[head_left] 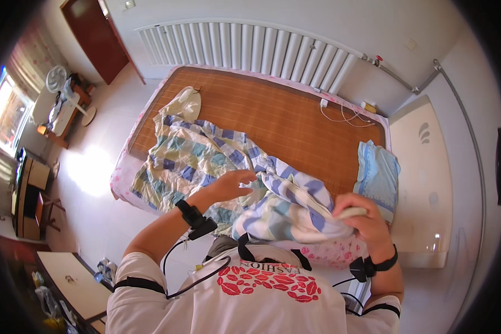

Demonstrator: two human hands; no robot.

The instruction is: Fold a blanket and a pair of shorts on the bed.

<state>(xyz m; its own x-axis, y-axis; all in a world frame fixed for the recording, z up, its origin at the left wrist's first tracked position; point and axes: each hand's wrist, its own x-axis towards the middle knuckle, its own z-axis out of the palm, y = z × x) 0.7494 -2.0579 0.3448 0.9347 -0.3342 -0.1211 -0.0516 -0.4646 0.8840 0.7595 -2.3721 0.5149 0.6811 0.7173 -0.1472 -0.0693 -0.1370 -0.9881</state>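
Observation:
A patchwork quilt (192,147) in blue, green and white checks lies rumpled along the near side of the bed. Its right end is lifted and bunched, and my right hand (359,216) grips a pale edge of it between thumb and fingers. Over the middle of the quilt is my left hand (232,186), fingers apart and holding nothing; whether it touches the cloth I cannot tell. Under the quilt spreads a brown woven mat (273,117) on the bed. A light blue pillow (377,173) lies at the right end, just beyond my right hand.
A cream headboard (423,183) borders the bed's right end, a white radiator (250,47) its far side. A white charger (324,103) with cable lies on the far edge. Leftward stand a fan (57,79) and a desk (33,195); a cabinet (75,284) is at lower left.

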